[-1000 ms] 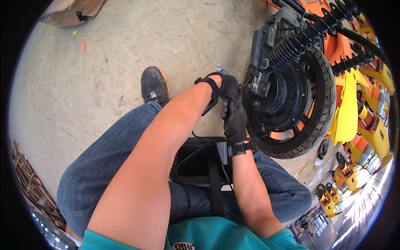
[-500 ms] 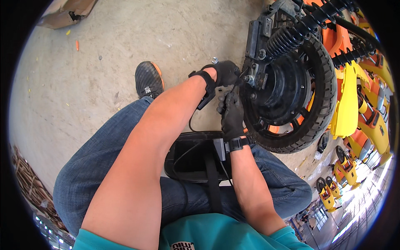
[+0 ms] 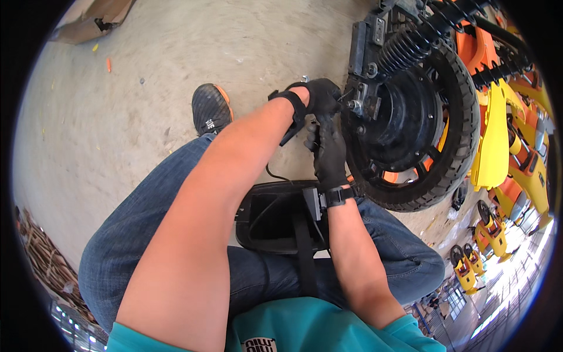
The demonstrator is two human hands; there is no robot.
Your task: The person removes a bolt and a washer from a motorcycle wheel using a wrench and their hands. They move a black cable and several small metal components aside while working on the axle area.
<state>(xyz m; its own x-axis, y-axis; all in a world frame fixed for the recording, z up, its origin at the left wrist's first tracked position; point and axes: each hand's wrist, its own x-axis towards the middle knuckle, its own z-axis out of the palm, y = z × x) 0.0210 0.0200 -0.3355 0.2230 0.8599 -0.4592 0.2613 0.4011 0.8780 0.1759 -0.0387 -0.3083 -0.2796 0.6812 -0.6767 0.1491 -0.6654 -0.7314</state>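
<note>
My left hand (image 3: 322, 95), black-gloved, is closed on a metal wrench (image 3: 305, 78), whose open end pokes out beyond it, beside the axle bolt and nut (image 3: 353, 105) of a black wheel assembly. Just below, my right hand (image 3: 328, 149), also gloved, has curled fingers around something I cannot make out, near a thin dark piece between the hands. The black hub and tyre (image 3: 410, 117) stand to the right, under black coil-spring shock absorbers (image 3: 404, 53). Whether the wrench sits on a fastener is hidden.
A black open case or tray (image 3: 264, 232) with cables lies between my legs. A cardboard box (image 3: 88, 23) is at the upper left, a pile of brown strips (image 3: 41, 258) at the lower left. Yellow and orange body panels (image 3: 492, 146) and small yellow vehicles (image 3: 492, 237) line the right.
Both hands have shifted slightly at the axle, appearing higher in the picture along with the wheel. The right fingers loosened a little from their earlier grip, still curled.
</note>
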